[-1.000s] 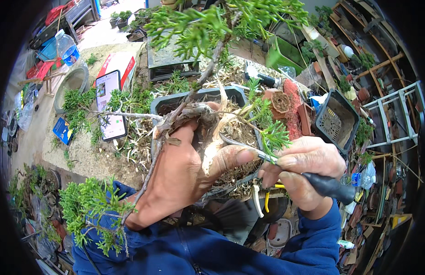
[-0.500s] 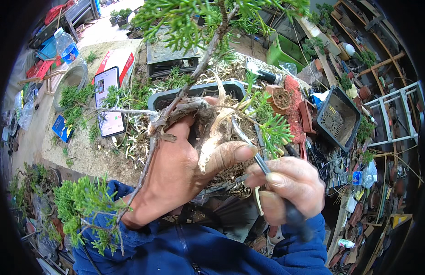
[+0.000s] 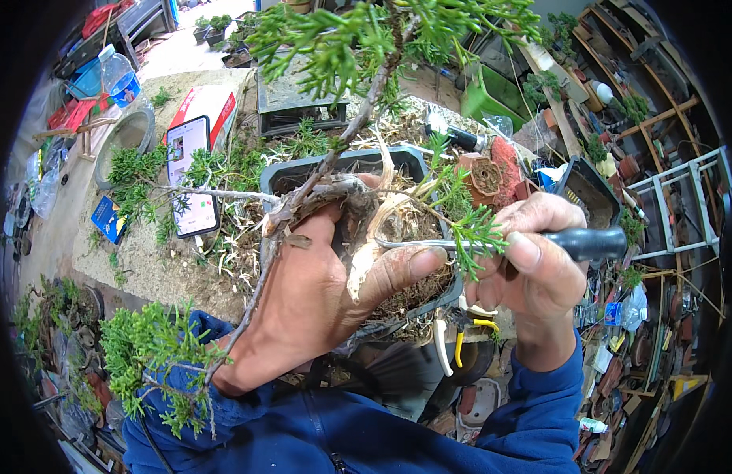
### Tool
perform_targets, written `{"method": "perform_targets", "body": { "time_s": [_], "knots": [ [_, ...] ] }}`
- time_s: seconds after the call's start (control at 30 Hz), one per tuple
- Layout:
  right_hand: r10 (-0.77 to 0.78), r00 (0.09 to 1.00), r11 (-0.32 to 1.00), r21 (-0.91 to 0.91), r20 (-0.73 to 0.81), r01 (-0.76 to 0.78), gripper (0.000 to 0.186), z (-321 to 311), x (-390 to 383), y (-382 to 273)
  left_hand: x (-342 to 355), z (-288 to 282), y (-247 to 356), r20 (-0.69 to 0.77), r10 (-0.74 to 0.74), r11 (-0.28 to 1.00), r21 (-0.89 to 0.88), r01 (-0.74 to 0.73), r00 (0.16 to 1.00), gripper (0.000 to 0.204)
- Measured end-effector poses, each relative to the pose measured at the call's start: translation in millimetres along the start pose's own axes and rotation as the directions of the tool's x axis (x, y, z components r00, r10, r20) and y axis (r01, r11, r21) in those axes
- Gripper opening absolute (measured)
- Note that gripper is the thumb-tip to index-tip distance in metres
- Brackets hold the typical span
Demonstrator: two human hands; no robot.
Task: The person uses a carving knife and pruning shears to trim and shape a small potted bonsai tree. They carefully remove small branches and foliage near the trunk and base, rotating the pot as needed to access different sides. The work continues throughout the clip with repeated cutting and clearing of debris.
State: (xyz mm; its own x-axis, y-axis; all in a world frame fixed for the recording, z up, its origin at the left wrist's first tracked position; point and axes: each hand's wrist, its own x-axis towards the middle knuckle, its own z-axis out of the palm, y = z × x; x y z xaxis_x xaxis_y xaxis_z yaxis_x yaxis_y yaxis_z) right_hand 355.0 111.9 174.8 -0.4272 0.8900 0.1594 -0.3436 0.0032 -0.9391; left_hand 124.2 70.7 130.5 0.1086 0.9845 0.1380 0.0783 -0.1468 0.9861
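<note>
My left hand (image 3: 295, 296) is wrapped around the twisted trunk of a juniper bonsai (image 3: 328, 188), its thumb lying beside a pale, bark-stripped piece of deadwood (image 3: 367, 254). Between the fingers and thumb of my right hand (image 3: 543, 257) is a hooked carving tool (image 3: 595, 244) with a black handle and thin metal shaft. Its bent tip touches the pale wood just above my left thumb, or nearly so. The trunk rises from a dark rectangular pot (image 3: 413, 158) of soil. Green foliage (image 3: 476, 237) partly covers the tool's shaft.
Pliers with yellow and white handles (image 3: 459, 340) lie at the pot's near edge. Left of the pot, a phone (image 3: 193, 182) leans near a red-and-white box (image 3: 216, 103). Wood shavings litter the bench. Clay pots (image 3: 483, 178) and a black crate (image 3: 591, 193) stand to the right.
My right hand has moved up and right, turning the carving tool from a steep slant to nearly level. The pliers have come into view. My left hand stays on the trunk.
</note>
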Motion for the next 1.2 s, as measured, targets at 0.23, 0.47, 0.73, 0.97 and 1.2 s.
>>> {"method": "perform_targets", "body": {
  "time_s": [0.23, 0.47, 0.73, 0.97, 1.2],
  "knots": [
    [0.022, 1.0, 0.982, -0.188, 0.005, -0.02, 0.008, 7, 7, -20, -2, 6, -4, -0.107, 0.083, 0.997, 0.005, -0.083, 0.991, 0.068],
    [-0.339, 0.908, 0.74, -0.526, 0.245, 0.418, 0.016, 11, -4, -6, -1, 2, -5, -0.035, 0.019, 0.993, -0.114, -0.023, 0.999, 0.078],
    [-0.49, 0.735, 0.376, -0.647, 0.469, 0.663, 0.041, 8, -19, 16, 1, 1, -2, -0.016, -0.103, 0.986, -0.131, 0.1, 0.995, 0.074],
    [-0.573, 0.735, 0.246, -0.78, 0.362, 0.576, 0.036, 18, -39, 39, -1, -1, 4, 0.014, -0.074, 0.996, -0.055, 0.075, 0.997, 0.067],
    [-0.474, 0.881, 0.837, -0.308, 0.004, 0.452, 0.014, 23, -35, 30, 1, -1, 2, 0.008, -0.092, 0.989, -0.114, 0.092, 0.996, 0.077]
  ]
}}
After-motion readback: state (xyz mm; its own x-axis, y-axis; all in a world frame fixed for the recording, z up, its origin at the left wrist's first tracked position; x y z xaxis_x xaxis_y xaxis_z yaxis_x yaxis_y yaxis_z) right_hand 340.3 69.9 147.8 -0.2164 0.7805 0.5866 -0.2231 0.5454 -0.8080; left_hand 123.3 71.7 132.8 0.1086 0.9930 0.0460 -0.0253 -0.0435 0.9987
